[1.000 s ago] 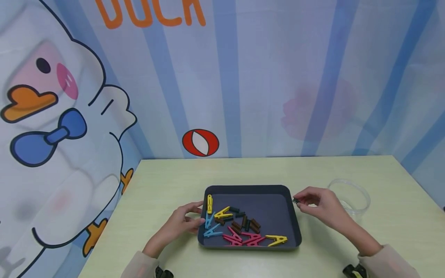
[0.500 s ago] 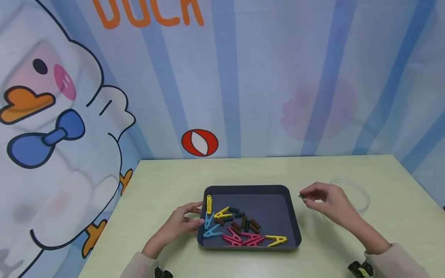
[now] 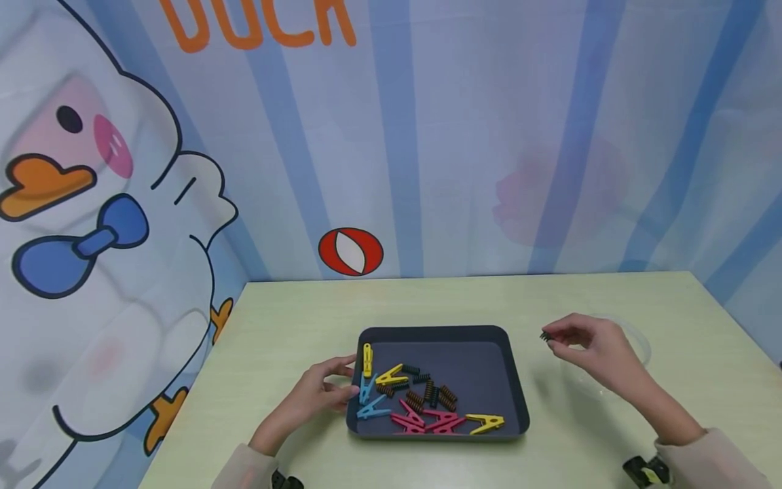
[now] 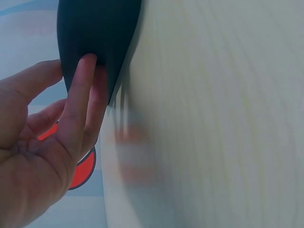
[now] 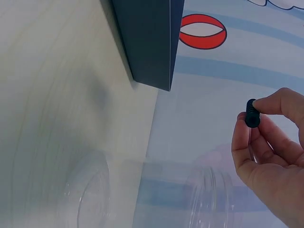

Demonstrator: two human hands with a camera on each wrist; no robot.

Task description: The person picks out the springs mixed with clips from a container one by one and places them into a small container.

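Note:
My left hand (image 3: 311, 390) holds the left edge of a dark grey tray (image 3: 518, 387), fingers and thumb against its side in the left wrist view. Inside the tray lie yellow clothespins (image 3: 486, 422), blue clothespins (image 3: 374, 407), pink clothespins (image 3: 442, 418) and several brown and dark green coil springs (image 3: 448, 394). Right of the tray, my right hand (image 3: 595, 346) pinches a small dark green spring (image 5: 252, 114) between thumb and fingertips, raised above the table. A clear round container (image 5: 88, 190) stands below and behind that hand, partly hidden by it in the head view.
The light wooden table (image 3: 305, 305) ends at a blue striped cloth backdrop (image 3: 452, 136) with a printed duck (image 3: 153, 272) at left. The tray's raised dark wall (image 5: 147, 42) stands beside the right hand in the right wrist view.
My right hand, with the spring, has moved right and away from the tray's right edge, over toward the clear container. The left hand and the tray's contents stay put.

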